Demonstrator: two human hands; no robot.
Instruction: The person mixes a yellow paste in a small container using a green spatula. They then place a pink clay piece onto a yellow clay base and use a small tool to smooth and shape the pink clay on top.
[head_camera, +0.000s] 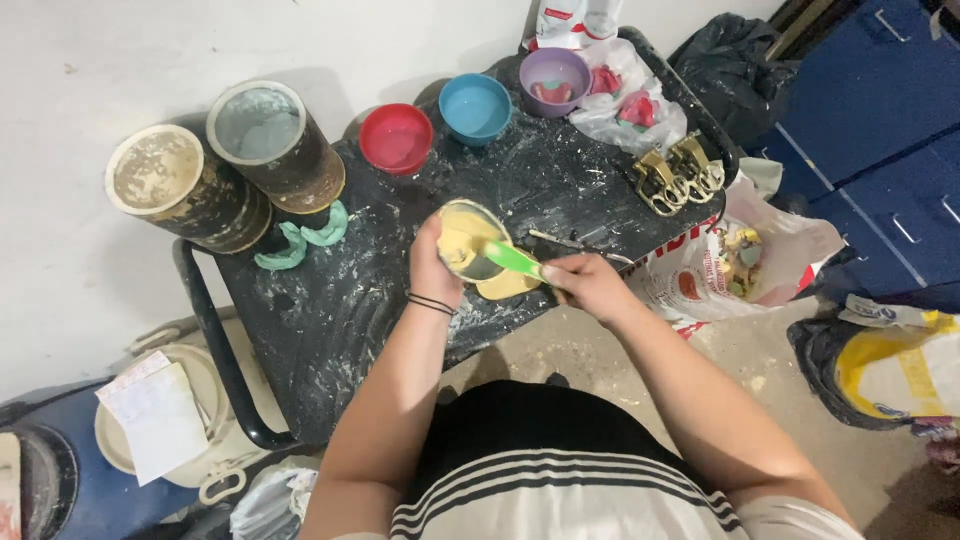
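Left hand (436, 268) wrapped around a small bowl (470, 240) of yellow paste, tilted toward the camera, fingers closed on its left side. Black bands on that wrist. Right hand (588, 285) closed on the handle end of a green spatula (513, 260); blade tip sits in the bowl, at its lower rim. Bowl is held just above the table (340, 310), near the middle of its front edge. A patch of yellow paste (508, 286) lies on the table directly under the bowl.

Table is black, smeared with white powder.

Back edge: red bowl (397, 138), blue bowl (475, 108), purple bowl (555, 82) in a row, left to right. Purple one holds something red and green, too small to tell what.

Back-right corner: clear plastic bag (640, 115) with red pieces inside. Just in front of it, near the right edge, a cluster of gold metal moulds (677, 174).

Left back corner: two dark cylinders (225, 165), open tops up, touching each other. Two teal curved pieces (303, 241) lie just in front of them.

Floor right of the table: printed plastic bag (735, 265) with mixed scraps inside.
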